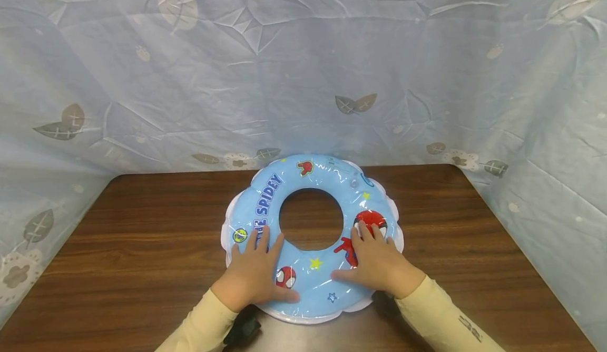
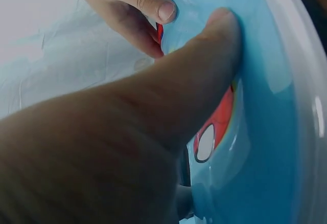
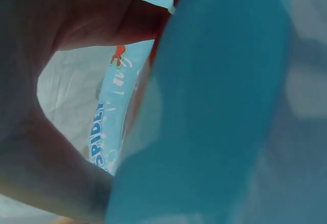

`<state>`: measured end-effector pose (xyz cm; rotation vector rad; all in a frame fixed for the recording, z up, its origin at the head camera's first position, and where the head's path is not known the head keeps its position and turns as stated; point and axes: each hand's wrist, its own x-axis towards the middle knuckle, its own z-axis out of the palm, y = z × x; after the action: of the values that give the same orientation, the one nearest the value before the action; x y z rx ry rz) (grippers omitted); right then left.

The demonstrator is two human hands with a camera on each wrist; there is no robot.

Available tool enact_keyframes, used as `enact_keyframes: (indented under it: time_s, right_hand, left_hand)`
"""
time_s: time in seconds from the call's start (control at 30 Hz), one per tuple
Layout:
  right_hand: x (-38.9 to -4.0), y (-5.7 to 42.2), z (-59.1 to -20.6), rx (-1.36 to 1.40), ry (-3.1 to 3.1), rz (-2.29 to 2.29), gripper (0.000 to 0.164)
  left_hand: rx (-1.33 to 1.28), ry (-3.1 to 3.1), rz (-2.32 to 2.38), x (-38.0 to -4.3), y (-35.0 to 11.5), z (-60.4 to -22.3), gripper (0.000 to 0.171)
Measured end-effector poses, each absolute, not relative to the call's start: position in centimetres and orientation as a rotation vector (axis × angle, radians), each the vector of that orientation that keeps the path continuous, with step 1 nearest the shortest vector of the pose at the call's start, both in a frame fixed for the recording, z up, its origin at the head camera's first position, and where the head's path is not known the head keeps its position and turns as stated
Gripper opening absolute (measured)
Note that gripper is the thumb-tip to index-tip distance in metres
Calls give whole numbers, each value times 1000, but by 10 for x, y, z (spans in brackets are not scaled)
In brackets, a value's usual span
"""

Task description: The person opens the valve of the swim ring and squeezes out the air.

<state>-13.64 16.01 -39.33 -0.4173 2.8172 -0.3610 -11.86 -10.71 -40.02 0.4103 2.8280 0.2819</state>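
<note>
An inflated light-blue swim ring (image 1: pixel 308 289) with a white scalloped edge lies on the table, printed with red cartoon figures, stars and lettering. On its near-left part rests my left hand (image 1: pixel 256 273), fingers spread and pointing away from me. My right hand (image 1: pixel 379 262) lies across the near-right part, over a red figure, its thumb stretched toward the middle. In the left wrist view the left thumb (image 2: pixel 219 35) presses on the blue surface of the ring. The right wrist view is dark, with the ring (image 3: pixel 204 106) filling much of it beside the palm.
A dark wood-grain table (image 1: pixel 142 236) supports the ring and shows through its centre hole. Pale grey-blue cloth (image 1: pixel 294 67) with leaf prints hangs behind and at both sides. A black wrist device (image 1: pixel 243 331) sits under the left wrist.
</note>
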Motion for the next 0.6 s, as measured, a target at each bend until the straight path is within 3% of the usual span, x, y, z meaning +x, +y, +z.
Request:
enact_keyframes:
  time_s: [0.6]
  right_hand:
    - [-138,164,-396,-426,2739,-362,109]
  left_hand:
    - [424,2824,256,-118,-108,-398,125]
